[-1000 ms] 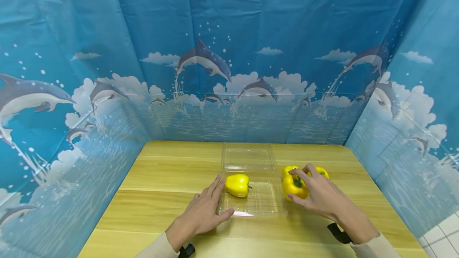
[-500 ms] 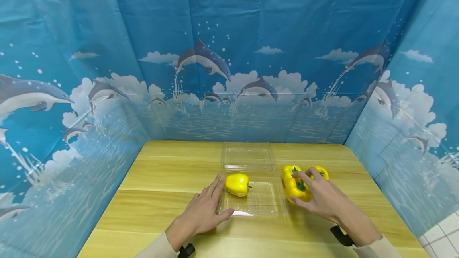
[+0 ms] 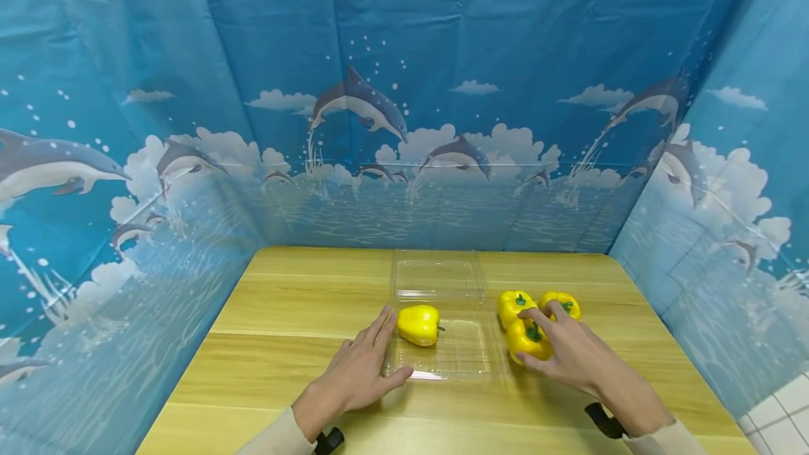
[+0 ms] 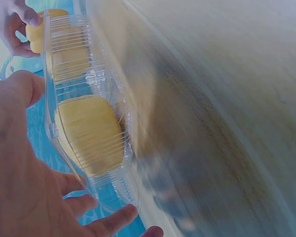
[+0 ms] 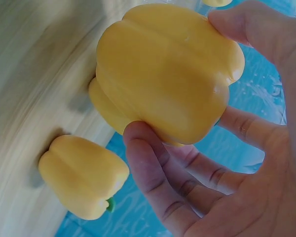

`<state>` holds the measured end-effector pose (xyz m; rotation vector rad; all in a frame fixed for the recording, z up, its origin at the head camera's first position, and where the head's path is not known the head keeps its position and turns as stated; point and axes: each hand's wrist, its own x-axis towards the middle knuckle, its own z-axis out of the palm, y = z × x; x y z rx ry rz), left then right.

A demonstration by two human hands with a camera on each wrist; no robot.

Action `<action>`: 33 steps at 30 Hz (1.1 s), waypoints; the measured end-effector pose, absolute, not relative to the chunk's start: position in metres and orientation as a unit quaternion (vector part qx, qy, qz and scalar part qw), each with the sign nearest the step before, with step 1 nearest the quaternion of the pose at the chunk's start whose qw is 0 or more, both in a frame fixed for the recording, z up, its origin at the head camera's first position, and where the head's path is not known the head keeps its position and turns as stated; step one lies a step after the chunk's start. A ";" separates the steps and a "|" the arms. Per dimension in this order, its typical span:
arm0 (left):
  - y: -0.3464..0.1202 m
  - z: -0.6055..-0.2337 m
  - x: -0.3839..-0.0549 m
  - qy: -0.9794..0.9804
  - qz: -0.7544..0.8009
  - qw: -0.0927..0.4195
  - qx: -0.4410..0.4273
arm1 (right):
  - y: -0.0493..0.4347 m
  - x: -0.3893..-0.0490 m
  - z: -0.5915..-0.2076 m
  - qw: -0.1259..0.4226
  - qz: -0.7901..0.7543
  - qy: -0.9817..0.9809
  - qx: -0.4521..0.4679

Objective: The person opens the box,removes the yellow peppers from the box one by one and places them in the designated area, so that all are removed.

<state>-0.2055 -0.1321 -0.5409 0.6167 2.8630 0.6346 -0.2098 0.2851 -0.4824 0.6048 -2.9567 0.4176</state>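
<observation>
My right hand (image 3: 571,351) holds a yellow bell pepper (image 3: 526,346) between thumb and fingers, right of a clear plastic clamshell box (image 3: 464,360). The right wrist view shows this bell pepper (image 5: 167,64) up close, the thumb on one side and fingertips on the other. Inside the box, at its left, a yellow bell pepper (image 3: 417,325) lies on its side, green stem pointing right. My left hand (image 3: 357,371) lies along the box's left edge with fingers stretched out. Through the ribbed wall in the left wrist view, that bell pepper (image 4: 91,133) appears near my fingertips.
Just behind the held one stand two more yellow bell peppers, a left one (image 3: 510,306) and a right one (image 3: 565,300). The clamshell's lid (image 3: 439,278) lies folded back flat. A dolphin-print curtain (image 3: 411,104) borders the wooden table (image 3: 303,286) behind and at both sides.
My right hand has shifted slightly right and toward me with the bell pepper, showing more of the pepper behind it. The left hand has stayed in place.
</observation>
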 end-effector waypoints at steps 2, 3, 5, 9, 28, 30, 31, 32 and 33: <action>-0.133 -0.542 -0.206 0.953 0.211 0.070 0.206 | 0.285 -0.209 -0.484 0.046 0.138 -0.969 0.198; -0.133 -0.542 -0.206 0.953 0.211 0.070 0.206 | 0.286 -0.209 -0.485 0.045 0.138 -0.969 0.199; -0.133 -0.542 -0.205 0.953 0.211 0.070 0.206 | 0.286 -0.209 -0.487 0.041 0.140 -0.969 0.198; -0.134 -0.542 -0.204 0.953 0.210 0.073 0.207 | 0.286 -0.208 -0.492 0.031 0.142 -0.970 0.197; -0.138 -0.544 -0.204 0.954 0.202 0.059 0.215 | 0.283 -0.202 -0.505 0.028 0.149 -0.970 0.191; -0.139 -0.545 -0.204 0.954 0.202 0.057 0.216 | 0.282 -0.200 -0.506 0.027 0.148 -0.970 0.189; -0.139 -0.546 -0.204 0.954 0.201 0.056 0.217 | 0.282 -0.200 -0.506 0.027 0.148 -0.970 0.189; -0.140 -0.546 -0.203 0.954 0.200 0.055 0.217 | 0.282 -0.199 -0.507 0.028 0.148 -0.970 0.189; -0.140 -0.546 -0.203 0.954 0.199 0.055 0.218 | 0.282 -0.199 -0.507 0.029 0.147 -0.970 0.190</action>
